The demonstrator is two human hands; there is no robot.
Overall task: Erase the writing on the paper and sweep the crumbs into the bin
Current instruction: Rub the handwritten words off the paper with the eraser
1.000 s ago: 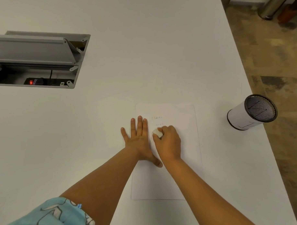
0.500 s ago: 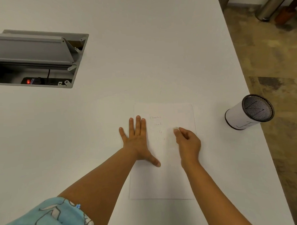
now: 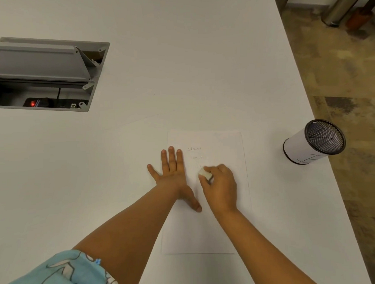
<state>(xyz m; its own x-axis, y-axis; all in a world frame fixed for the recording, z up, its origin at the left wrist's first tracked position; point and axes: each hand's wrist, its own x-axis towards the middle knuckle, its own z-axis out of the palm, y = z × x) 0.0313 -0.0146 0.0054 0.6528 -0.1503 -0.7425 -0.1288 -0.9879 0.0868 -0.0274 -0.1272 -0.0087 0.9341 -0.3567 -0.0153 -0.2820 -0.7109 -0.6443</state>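
A white sheet of paper lies on the white table in front of me. Faint pencil writing runs down its upper left part. My left hand lies flat with spread fingers on the paper's left edge. My right hand grips a small white eraser, pressed to the paper just below the second written line. The bin, a white cylinder with a black mesh inside, stands near the table's right edge, well right of the paper.
An open grey cable hatch with a power strip and a red light sits in the table at the far left. The table's right edge runs diagonally past the bin, with patterned floor beyond. A metal can stands on the floor at top right.
My right hand swung right across the paper with the eraser, then came back left to the writing. The left hand has stayed flat on the paper.
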